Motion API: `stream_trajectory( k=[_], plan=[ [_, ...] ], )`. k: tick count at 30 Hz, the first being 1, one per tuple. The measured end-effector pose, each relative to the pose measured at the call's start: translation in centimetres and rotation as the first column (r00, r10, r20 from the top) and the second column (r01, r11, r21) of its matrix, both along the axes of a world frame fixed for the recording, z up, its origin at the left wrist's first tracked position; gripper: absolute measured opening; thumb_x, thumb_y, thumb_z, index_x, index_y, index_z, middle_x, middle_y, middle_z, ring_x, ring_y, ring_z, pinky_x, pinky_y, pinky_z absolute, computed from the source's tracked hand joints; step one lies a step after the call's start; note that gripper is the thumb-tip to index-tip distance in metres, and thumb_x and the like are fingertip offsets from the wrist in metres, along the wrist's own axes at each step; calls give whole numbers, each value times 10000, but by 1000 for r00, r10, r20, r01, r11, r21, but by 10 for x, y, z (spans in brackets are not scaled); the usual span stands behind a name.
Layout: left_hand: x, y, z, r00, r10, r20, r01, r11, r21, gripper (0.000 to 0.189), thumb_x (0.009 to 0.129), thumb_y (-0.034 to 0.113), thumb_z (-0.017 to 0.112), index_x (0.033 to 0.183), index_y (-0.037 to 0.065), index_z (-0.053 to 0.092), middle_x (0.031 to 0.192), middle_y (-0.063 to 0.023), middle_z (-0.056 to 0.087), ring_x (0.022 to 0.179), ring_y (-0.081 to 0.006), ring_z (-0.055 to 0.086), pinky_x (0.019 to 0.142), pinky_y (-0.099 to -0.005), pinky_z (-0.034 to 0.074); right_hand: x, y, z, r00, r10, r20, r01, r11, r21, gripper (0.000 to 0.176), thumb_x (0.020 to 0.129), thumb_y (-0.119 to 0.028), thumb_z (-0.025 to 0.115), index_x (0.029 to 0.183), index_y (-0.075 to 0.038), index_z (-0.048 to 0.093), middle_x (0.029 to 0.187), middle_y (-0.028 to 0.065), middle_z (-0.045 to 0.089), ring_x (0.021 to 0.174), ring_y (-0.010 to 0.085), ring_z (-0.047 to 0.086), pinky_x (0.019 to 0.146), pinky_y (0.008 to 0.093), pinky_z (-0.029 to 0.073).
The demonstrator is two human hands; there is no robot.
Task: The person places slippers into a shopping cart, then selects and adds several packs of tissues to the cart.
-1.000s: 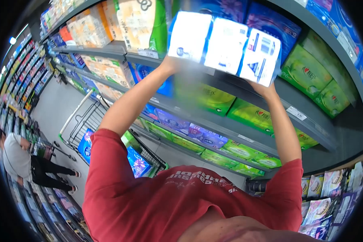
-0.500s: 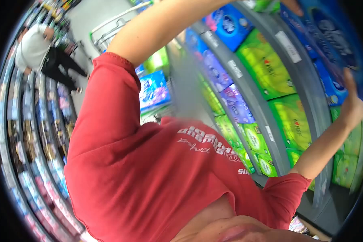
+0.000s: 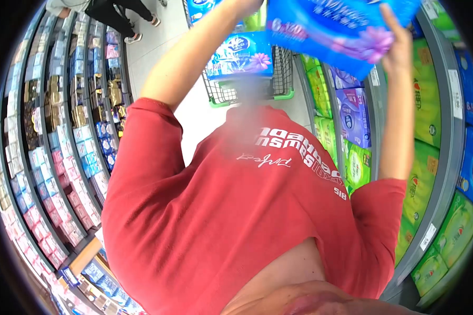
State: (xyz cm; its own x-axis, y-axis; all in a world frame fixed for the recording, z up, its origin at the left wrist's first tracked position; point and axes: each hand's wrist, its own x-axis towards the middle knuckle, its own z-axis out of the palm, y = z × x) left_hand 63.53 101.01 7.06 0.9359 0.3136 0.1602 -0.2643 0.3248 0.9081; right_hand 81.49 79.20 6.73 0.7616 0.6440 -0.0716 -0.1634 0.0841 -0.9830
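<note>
A large blue tissue package [image 3: 326, 31] with a pink-purple flower hangs tilted at the top of the view, between my two hands. My right hand [image 3: 398, 46] grips its right end, with fingers over the front face. At its left end, my left hand [image 3: 249, 5] holds it near the top edge; most of those fingers are hidden. Below and left of the package, another blue tissue package [image 3: 239, 55] with a flower rests in a shopping cart [image 3: 283, 94] with green trim. More blue and green packages lie farther up in the cart.
Shelves at right hold green packages [image 3: 425, 89], purple packages [image 3: 353, 116] and blue ones. Long shelves of small packs [image 3: 68, 157] line the left side. A person [image 3: 110, 18] in dark trousers stands at the upper left, on the pale floor [image 3: 155, 68].
The held package has moved left, away from the right shelf and toward the cart, with both my hands on it. The view has turned, and the cart now shows more fully.
</note>
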Motion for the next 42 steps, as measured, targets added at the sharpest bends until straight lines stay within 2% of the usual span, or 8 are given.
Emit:
stream_trajectory(
  k=[2,6,12,23,34,37,39,42],
  plan=[
    [-17,12,-64,914,210,-348,-164,974,156,334,818,250,631,1067,34,579,914,-101,616,851,-198,605,770,-333,504,-24,30,-44,960,103,-259,-81,992,96,385,785,-272,714,1064,-38,589,788,77,613,647,198,623,591,338,538],
    [-60,14,-161,784,138,-606,-313,930,-193,468,705,273,751,1048,-13,610,986,-143,626,849,-214,620,724,-360,514,-54,50,-154,800,92,-593,-200,972,-119,438,747,-351,748,1024,-77,548,667,49,556,523,158,565,488,310,507],
    [-146,2,-279,686,34,-727,-442,813,-378,365,786,209,668,1052,-26,581,921,-152,643,781,-250,653,712,-369,550,-121,44,-234,672,69,-737,-323,923,-209,547,739,-419,742,1082,-40,546,721,19,516,596,116,541,552,282,516],
    [-150,17,-283,626,46,-778,-506,784,-360,383,780,217,681,1048,-35,576,921,-165,646,781,-259,654,729,-369,539,-122,71,-263,681,26,-732,-382,865,-325,615,750,-461,722,1110,7,551,823,35,520,705,128,551,656,283,528],
    [4,175,-184,806,127,-579,-399,838,-372,525,799,350,675,1155,-13,545,1023,-151,632,866,-259,636,759,-394,539,22,236,-200,899,75,-431,-191,953,-233,630,755,-452,716,1101,51,562,955,120,623,818,186,634,714,328,541],
    [18,201,-174,781,95,-617,-325,906,-272,591,836,358,625,1245,-37,465,1131,-186,597,981,-266,618,850,-373,508,52,267,-198,959,271,-86,-284,896,-342,832,729,-541,695,1259,63,481,1191,193,573,1083,240,568,891,330,460],
    [22,202,-199,463,505,-728,-380,856,351,660,822,334,653,1295,-56,409,1130,-175,596,990,-247,608,869,-345,479,54,269,-206,936,330,127,-227,837,-498,884,717,-548,697,1283,79,441,1210,216,557,1103,269,558,921,337,436],
    [1,191,-271,646,398,-651,-247,916,315,755,760,307,728,1306,-87,388,1179,-221,561,1007,-266,595,819,-358,504,43,267,-267,805,424,416,-15,715,-699,863,705,-503,707,1305,52,428,1266,270,496,1175,348,501,981,372,389]
  ],
)
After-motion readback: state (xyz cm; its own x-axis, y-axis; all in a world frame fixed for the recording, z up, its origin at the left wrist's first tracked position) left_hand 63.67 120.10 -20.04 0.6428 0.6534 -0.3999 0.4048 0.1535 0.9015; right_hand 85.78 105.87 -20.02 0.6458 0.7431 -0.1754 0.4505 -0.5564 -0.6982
